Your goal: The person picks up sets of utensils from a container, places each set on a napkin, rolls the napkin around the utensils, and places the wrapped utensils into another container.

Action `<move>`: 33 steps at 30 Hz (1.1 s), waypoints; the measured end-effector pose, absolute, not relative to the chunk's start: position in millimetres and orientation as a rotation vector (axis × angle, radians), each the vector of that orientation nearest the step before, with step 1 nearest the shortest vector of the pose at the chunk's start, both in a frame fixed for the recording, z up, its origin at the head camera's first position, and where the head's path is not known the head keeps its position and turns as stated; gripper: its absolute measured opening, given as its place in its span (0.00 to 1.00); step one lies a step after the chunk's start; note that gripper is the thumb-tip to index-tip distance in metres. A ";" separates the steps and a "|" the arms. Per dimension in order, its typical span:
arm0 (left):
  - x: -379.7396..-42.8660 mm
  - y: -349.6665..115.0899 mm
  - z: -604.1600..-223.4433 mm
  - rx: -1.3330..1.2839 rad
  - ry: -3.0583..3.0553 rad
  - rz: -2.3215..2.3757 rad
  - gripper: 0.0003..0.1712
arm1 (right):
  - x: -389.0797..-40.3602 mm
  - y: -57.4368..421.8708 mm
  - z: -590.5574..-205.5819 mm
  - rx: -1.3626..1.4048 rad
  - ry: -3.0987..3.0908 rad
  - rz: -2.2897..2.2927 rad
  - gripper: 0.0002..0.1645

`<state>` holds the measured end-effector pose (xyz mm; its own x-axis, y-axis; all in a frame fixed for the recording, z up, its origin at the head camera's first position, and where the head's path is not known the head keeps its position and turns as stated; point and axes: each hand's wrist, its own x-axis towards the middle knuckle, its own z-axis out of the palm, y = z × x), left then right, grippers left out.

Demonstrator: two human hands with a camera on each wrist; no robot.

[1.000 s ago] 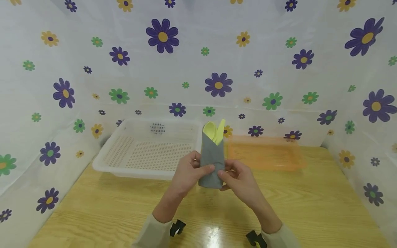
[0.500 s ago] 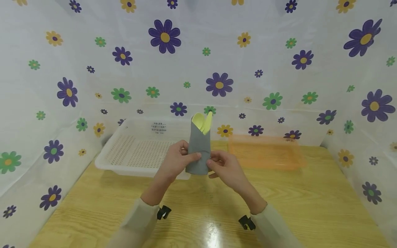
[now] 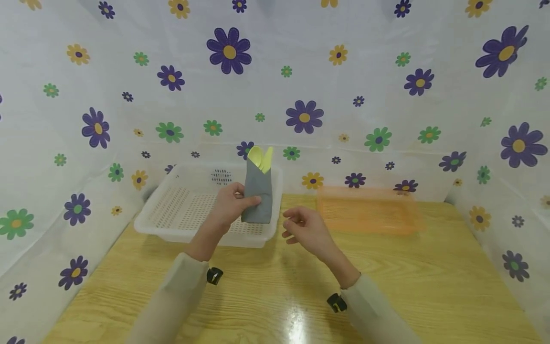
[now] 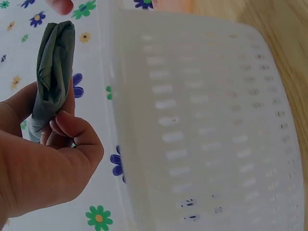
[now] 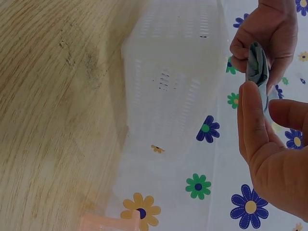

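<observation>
My left hand (image 3: 227,205) pinches a folded grey cloth napkin (image 3: 259,184) upright, thumb across its front. A yellow spoon (image 3: 255,155) and other yellow cutlery (image 3: 268,160) stick out of its top; their lower parts are hidden in the cloth. In the head view the napkin hangs in front of the right part of a white perforated plastic basket (image 3: 240,240). To the right of the napkin, apart from it, my right hand (image 3: 307,230) has loosely bent fingers and holds nothing. In the left wrist view the napkin's folded bottom end (image 4: 55,67) shows above the left hand.
An orange plastic basket (image 3: 369,192) stands at the back right of the wooden table (image 3: 412,272). A white sheet (image 3: 369,28) with printed flowers surrounds the back and sides. Dark straps sit near both sleeves.
Both hands have moved left and farther forward with the napkin, from between the baskets to the white basket. The right hand has let go of it; the left keeps its grip.
</observation>
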<state>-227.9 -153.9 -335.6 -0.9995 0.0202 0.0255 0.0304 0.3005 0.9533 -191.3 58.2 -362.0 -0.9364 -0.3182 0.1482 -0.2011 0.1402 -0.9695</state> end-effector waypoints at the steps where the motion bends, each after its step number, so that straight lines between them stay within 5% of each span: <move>1: -231.2 -156.3 -336.8 -0.034 -2.544 -1.829 0.19 | -194.1 57.8 -366.3 -0.535 2.308 -1.929 0.11; 18: -280.9 -161.6 -376.1 0.154 -2.906 -1.554 0.27 | -192.1 54.2 -391.6 -0.580 2.425 -1.787 0.08; 33: -291.2 -143.6 -399.8 0.026 -3.341 -0.889 0.40 | -173.3 55.7 -386.9 -0.609 2.408 -1.779 0.09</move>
<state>-291.2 -143.6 -399.8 -0.9504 0.0659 -0.3038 -0.0939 0.8708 0.4825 -173.3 55.7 -386.9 -0.9171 -0.3637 0.1635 -0.2632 0.2441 -0.9334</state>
